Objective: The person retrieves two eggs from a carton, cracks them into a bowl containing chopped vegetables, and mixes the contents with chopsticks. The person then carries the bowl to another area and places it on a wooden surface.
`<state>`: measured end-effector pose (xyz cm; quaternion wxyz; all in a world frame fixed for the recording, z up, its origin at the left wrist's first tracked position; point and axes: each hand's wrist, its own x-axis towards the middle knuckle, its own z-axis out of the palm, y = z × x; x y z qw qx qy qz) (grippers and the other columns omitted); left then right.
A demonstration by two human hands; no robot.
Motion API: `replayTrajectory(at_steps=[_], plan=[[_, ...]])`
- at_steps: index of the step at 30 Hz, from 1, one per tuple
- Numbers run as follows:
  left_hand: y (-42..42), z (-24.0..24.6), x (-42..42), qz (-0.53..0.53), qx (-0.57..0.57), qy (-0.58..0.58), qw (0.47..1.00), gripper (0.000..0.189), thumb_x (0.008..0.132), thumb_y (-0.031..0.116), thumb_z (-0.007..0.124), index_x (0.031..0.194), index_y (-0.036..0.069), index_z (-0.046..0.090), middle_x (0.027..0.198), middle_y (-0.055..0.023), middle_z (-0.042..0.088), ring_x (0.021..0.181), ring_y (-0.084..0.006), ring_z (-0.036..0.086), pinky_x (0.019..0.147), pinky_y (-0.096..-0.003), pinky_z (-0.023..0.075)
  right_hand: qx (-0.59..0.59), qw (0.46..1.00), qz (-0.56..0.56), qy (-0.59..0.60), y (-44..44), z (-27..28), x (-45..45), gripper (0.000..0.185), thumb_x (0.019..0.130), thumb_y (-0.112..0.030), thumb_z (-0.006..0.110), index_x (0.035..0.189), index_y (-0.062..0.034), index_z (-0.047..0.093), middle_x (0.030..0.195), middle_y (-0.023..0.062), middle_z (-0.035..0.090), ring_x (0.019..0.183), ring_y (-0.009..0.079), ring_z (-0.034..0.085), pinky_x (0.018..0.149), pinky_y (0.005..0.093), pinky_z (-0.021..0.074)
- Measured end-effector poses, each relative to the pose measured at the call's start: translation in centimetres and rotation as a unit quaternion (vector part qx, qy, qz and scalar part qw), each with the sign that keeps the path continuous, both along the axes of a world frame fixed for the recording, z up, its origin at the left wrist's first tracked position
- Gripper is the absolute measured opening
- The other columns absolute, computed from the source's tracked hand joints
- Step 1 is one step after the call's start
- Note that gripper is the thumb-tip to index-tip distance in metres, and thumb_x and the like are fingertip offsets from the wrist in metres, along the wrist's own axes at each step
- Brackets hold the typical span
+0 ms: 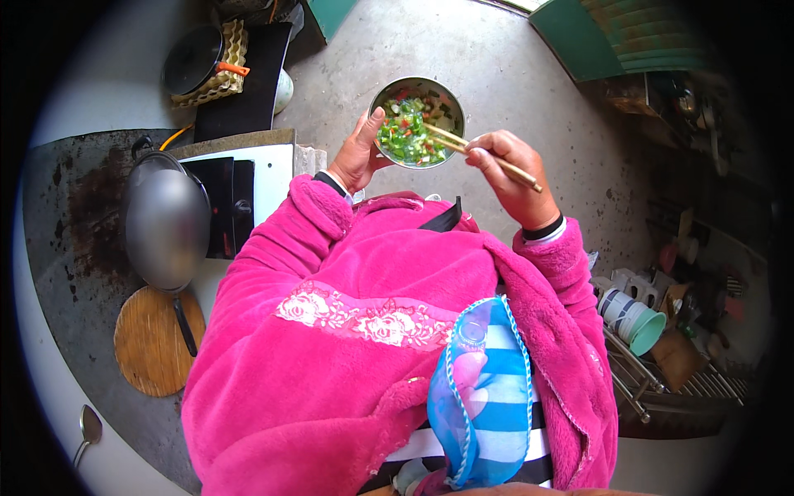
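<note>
My left hand [360,152] holds a round metal bowl [456,102] by its left side, the thumb over the rim. Inside the bowl lies a wet mix of chopped green vegetables [403,133] with small red pieces. A pair of wooden chopsticks [515,173] is gripped in my right hand [512,177], to the right of the bowl. Their tips are in the chopped mix. Both hands are in front of my pink fleece garment, above the concrete floor.
At the left, a lidded wok [167,217] sits by a black stove [217,204], near a round wooden board [158,344]. Beyond are a pan [193,62] on egg trays [232,49] and a green cabinet [577,43]. A metal rack [626,372] with containers stands at the right.
</note>
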<state>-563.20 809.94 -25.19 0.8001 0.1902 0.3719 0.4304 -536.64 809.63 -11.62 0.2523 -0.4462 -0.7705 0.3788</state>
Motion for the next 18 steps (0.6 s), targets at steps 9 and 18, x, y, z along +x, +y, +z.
replayTrajectory(at_steps=[9,18], plan=[[-0.2,0.4,-0.1,-0.024,0.024,-0.039,0.999,0.075,0.098,0.066,0.059,0.148,0.012,0.046,0.137,-0.0109,0.064,0.123,-0.0239,0.067,0.101,-0.0462,0.0590,0.052,0.993,0.100,-0.028,-0.3,-0.4,-1.1,0.006,0.094,-0.001,0.069,0.100,-0.0005,0.069,0.091,0.0119,0.067,0.080,0.0256,0.068,0.072,0.0336,0.0543],[-0.4,1.0,-0.2,-0.010,0.022,-0.024,0.999,0.075,0.098,0.066,0.059,0.147,0.011,0.047,0.135,-0.0109,0.065,0.122,-0.0234,0.067,0.101,-0.0462,0.0592,-0.019,0.995,0.081,0.056,-0.3,0.8,0.9,0.007,0.093,-0.004,0.071,0.100,-0.0018,0.070,0.089,0.0120,0.069,0.081,0.0264,0.068,0.072,0.0360,0.0543]])
